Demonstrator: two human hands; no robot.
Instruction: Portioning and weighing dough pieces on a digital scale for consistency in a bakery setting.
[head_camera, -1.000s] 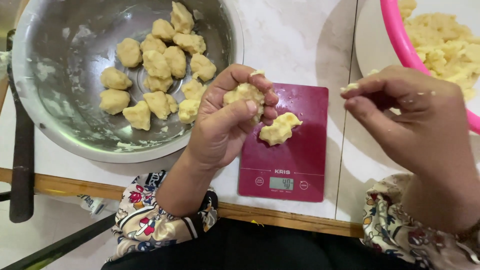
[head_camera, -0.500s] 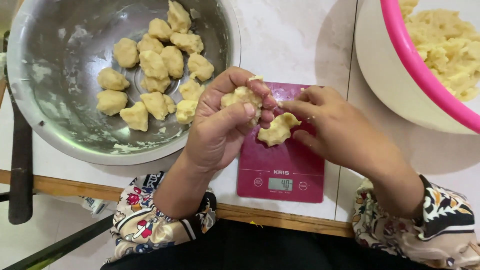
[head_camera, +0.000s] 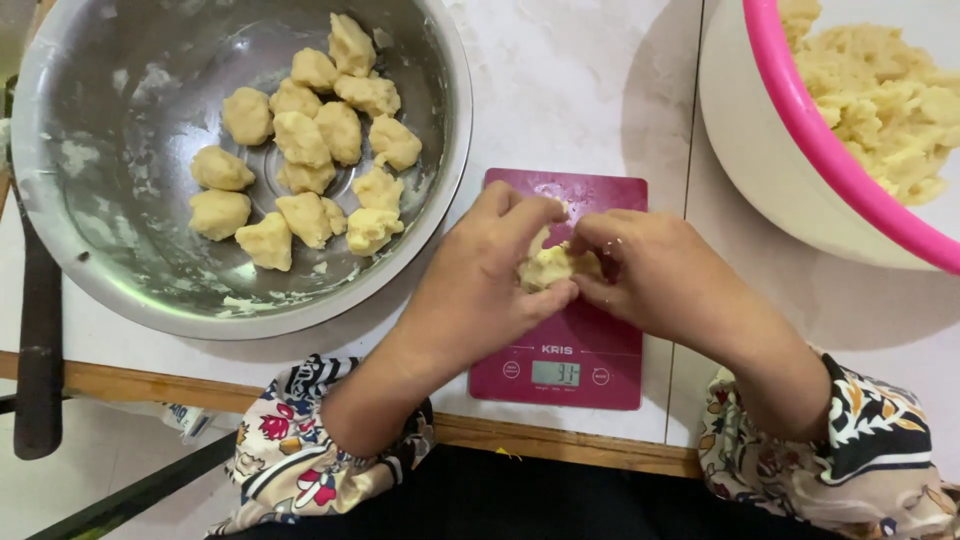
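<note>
— What are you holding, seen from the head camera?

— I'm pinching a dough lump (head_camera: 548, 266) between my left hand (head_camera: 487, 290) and right hand (head_camera: 655, 278), fingers curled onto it, over the red scale (head_camera: 590, 345) near the table's front edge.

— How's it handling?

— Soft, light, probably sticky (it's smearing easily), so I'm cupping underneath.

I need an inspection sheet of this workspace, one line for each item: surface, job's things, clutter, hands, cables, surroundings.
Surface: white table with a wooden front edge.
Job's things: dough lump over the red kitchen scale; metal bowl holding dough pieces; pink-rimmed bowl of dough mass.
Clutter: dough smears inside the metal bowl.
Hands: left hand and right hand both pinch the dough lump.
Cables: nothing seen.
Surroundings: dark bar at the left; pale floor below.
</note>
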